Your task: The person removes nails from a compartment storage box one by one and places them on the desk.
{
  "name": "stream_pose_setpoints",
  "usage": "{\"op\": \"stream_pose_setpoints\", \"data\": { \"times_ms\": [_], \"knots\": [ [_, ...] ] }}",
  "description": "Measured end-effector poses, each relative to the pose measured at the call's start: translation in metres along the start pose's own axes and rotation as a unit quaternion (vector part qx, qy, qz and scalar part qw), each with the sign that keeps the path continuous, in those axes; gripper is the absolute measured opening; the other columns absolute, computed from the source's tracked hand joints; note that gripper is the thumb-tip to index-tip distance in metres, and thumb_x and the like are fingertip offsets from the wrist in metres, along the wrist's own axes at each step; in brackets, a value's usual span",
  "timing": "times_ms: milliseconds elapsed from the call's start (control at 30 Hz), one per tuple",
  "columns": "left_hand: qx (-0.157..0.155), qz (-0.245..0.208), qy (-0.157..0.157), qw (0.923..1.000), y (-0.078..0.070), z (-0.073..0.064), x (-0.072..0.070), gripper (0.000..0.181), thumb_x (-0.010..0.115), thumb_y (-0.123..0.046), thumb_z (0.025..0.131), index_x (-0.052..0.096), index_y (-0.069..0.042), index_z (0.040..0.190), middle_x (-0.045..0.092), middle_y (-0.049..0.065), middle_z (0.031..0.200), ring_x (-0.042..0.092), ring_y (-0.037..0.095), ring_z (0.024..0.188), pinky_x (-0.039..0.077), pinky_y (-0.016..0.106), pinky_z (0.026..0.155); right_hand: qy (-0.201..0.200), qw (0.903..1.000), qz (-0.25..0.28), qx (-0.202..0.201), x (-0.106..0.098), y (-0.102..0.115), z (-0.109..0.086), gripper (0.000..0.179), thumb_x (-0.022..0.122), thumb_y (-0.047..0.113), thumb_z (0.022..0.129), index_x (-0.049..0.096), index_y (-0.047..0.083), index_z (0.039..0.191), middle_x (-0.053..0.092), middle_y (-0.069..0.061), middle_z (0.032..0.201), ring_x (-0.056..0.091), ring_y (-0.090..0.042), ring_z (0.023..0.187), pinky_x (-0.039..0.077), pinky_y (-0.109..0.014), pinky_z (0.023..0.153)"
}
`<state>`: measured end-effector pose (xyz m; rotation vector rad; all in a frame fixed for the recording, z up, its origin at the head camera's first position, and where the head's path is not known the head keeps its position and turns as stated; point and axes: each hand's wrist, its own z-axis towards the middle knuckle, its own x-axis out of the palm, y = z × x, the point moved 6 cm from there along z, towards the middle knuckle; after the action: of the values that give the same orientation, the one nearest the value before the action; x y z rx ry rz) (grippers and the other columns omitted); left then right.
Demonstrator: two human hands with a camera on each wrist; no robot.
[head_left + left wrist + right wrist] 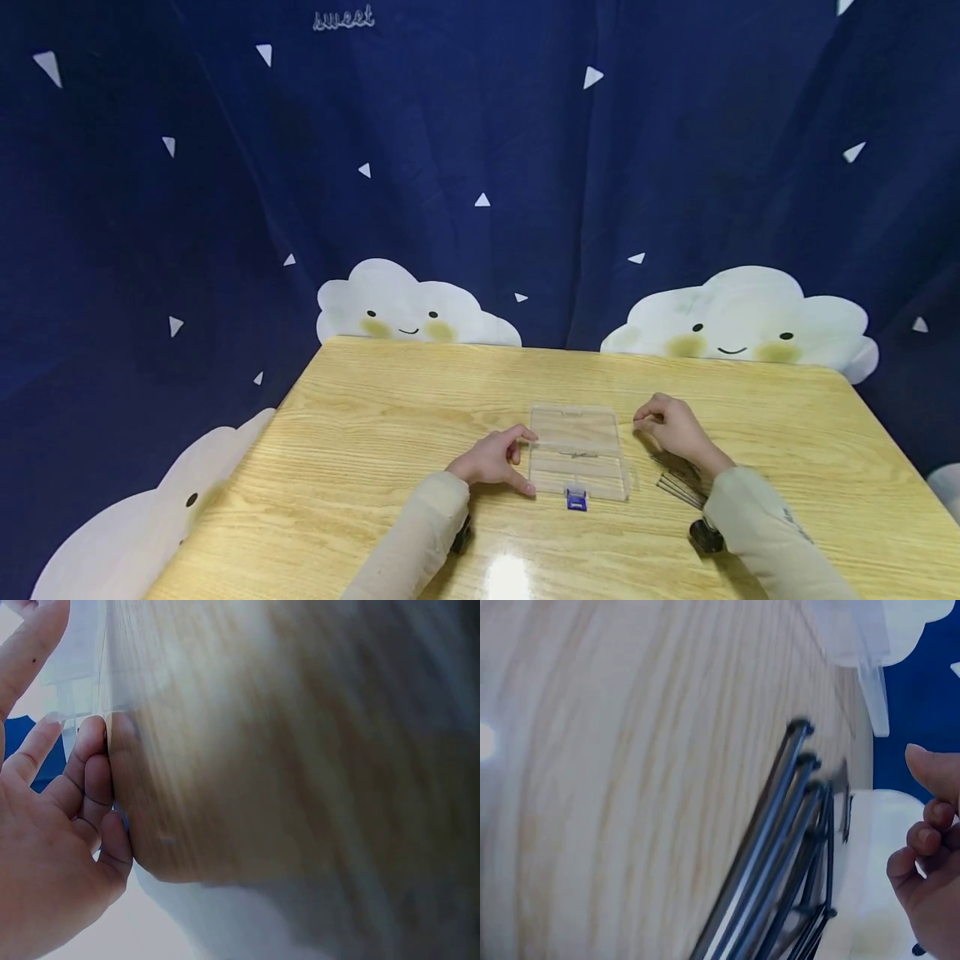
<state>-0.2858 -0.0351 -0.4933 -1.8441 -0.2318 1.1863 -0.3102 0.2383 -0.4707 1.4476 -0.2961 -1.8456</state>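
A clear plastic case lies open on the table with a few thin nails inside. Its blue latch points toward the person. My left hand is at the case's left side, thumb and index finger spread, fingertips right at its edge. Beyond a bunch of dark metal nails, my right hand is held with fingers bent and thumb near them. I cannot tell if anything thin is between its fingertips. More small dark nails lie beside the larger ones.
The wooden table carries all these things, with its far edge against a dark blue curtain printed with clouds and triangles. Black wrist devices sit under both sleeves, the right one close to the nails.
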Motion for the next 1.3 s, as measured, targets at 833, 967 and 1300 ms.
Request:
{"op": "stream_pose_setpoints", "data": {
  "times_ms": [833, 967, 1300],
  "knots": [
    [-0.007, -0.003, 0.002, 1.0000, 0.007, 0.000, -0.002, 0.067, 0.085, -0.018, 0.062, 0.051, -0.014, 0.119, 0.049, 0.005, 0.075, 0.040, 0.009, 0.063, 0.034, 0.022, 0.062, 0.171, 0.9657, 0.128, -0.147, 0.062, 0.062, 0.013, 0.006, 0.071, 0.004, 0.076, 0.071, 0.006, 0.081, 0.047, -0.001, 0.075, 0.037, -0.009, 0.065, 0.036, -0.022, 0.059],
    [-0.008, 0.001, -0.006, 0.9999, 0.003, 0.002, -0.006, 0.067, 0.085, -0.019, 0.062, 0.051, -0.015, 0.119, 0.050, 0.007, 0.076, 0.040, 0.009, 0.065, 0.034, 0.023, 0.063, 0.152, 0.9657, 0.110, -0.179, 0.066, 0.068, 0.013, 0.007, 0.073, 0.003, 0.073, 0.073, 0.004, 0.080, 0.042, -0.001, 0.072, 0.035, -0.008, 0.067, 0.033, -0.023, 0.060],
    [-0.008, 0.011, 0.004, 0.9999, 0.003, 0.005, 0.000, 0.067, 0.085, -0.022, 0.063, 0.050, -0.016, 0.120, 0.051, 0.007, 0.077, 0.040, 0.009, 0.065, 0.035, 0.023, 0.062, 0.133, 0.9782, 0.027, -0.157, 0.068, 0.065, 0.004, 0.010, 0.074, 0.009, 0.074, 0.075, 0.010, 0.084, 0.035, 0.006, 0.072, 0.031, -0.008, 0.068, 0.031, -0.022, 0.060]
  ]
}}
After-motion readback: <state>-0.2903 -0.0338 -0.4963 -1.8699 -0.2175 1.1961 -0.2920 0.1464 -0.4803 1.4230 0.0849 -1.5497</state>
